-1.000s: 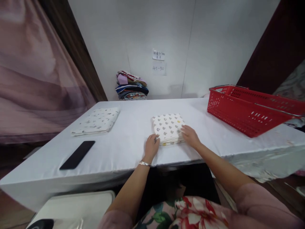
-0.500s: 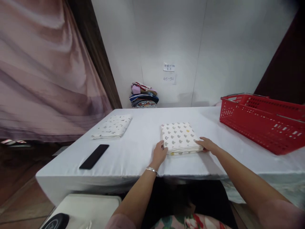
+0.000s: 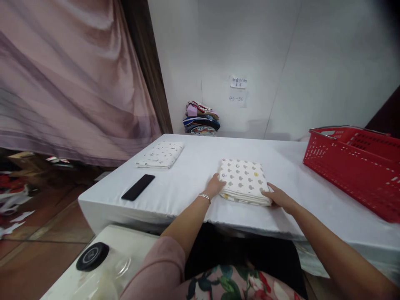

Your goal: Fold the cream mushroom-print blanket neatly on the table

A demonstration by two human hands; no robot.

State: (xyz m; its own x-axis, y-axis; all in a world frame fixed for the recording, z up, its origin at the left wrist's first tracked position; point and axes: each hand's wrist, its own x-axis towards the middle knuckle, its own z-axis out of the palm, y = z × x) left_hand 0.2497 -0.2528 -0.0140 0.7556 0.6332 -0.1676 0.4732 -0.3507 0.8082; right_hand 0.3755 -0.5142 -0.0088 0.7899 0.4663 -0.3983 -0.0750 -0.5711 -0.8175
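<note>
A folded white cloth (image 3: 243,179) with grey and yellow prints lies on the white-covered table (image 3: 193,179) in front of me. My left hand (image 3: 215,185) grips its left edge near the front corner, thumb on top. At the front right corner my right hand (image 3: 278,197) holds it too, thumb above and the other fingers mostly hidden beneath or behind the edge. Another folded white cloth (image 3: 161,155) with small dark prints lies flat at the back left, touched by neither hand.
A black flat slab (image 3: 138,187) lies at the table's left. The red basket (image 3: 353,162) stands at the right. Behind the table is a clothes stack (image 3: 201,118). A white surface (image 3: 128,233) at lower left bears a black round lid (image 3: 93,256).
The view has swung left and tilted, moving the scene rightward in the frame. Both hands remain on the cloth, which is slightly turned in view.
</note>
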